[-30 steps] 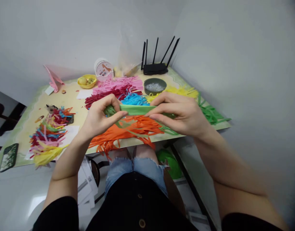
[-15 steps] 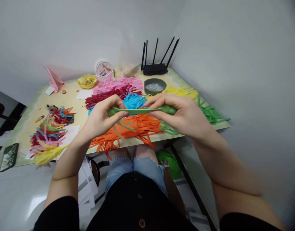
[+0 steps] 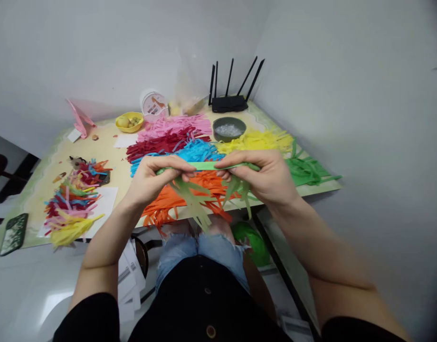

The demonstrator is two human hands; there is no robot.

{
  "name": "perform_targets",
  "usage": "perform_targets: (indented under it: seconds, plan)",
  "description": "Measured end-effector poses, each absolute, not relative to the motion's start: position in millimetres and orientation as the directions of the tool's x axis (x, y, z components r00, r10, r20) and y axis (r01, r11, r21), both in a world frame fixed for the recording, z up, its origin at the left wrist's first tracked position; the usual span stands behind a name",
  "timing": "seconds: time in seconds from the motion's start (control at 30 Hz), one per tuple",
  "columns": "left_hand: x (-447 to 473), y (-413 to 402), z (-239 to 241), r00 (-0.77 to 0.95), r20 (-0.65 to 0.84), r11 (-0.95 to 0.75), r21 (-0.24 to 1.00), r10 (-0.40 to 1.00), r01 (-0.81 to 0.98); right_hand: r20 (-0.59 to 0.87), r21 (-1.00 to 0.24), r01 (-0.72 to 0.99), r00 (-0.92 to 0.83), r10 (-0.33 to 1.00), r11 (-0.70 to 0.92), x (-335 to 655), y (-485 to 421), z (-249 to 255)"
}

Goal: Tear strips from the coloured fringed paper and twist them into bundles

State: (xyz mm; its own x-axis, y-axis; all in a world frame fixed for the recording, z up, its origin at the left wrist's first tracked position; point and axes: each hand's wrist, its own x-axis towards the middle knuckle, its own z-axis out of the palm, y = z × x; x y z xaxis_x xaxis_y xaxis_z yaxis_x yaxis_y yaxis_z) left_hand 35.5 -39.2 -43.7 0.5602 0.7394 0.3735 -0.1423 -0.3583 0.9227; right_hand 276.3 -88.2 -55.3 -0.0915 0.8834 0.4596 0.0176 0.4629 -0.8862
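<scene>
Green fringed strip [image 3: 204, 166]: loose ends now hanging lower than before. Left hand [image 3: 152, 179]: fingertips pinching its left portion. Strip: straight between both hands, above orange strips [image 3: 160, 205]. Right hand [image 3: 267, 175]: fingertips pinching its right portion. Green pile [image 3: 306, 171]: far right.

Now lets pale green strands [image 3: 194, 199] hang farther below the left hand [image 3: 152, 176] and newly below the right hand [image 3: 270, 175], less bunched in its palm; curls fingertips [image 3: 224, 175] under the green band [image 3: 205, 166].
</scene>
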Motion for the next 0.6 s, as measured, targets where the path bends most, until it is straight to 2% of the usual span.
perform_targets:
  seconds: [0.07,0.17,0.3,0.4,0.5,0.6]
  plan:
    - [35,-39,-44,0.567,0.412,-0.403,0.903,0.714,-0.149,0.472,-0.879,0.022,-0.102,0.876,0.476,278,-86,-56]
    - [35,-41,-41,0.555,0.440,-0.492,0.868,0.706,-0.061,0.464,-0.875,0.088,-0.123,0.877,0.475,279,-87,-55]
    - [35,-47,-39,0.519,0.466,-0.597,0.795,0.716,0.110,0.479,-0.834,0.270,-0.079,0.874,0.481,278,-90,-51]
    - [34,-50,-38,0.489,0.508,-0.675,0.688,0.710,0.266,0.518,-0.759,0.426,-0.061,0.853,0.492,277,-93,-49]
    - [35,-50,-37,0.461,0.520,-0.690,0.614,0.719,0.382,0.519,-0.709,0.522,-0.067,0.852,0.474,276,-94,-49]
    - [38,-49,-34,0.464,0.450,-0.621,0.710,0.763,0.332,0.534,-0.704,0.513,-0.072,0.842,0.491,274,-94,-49]
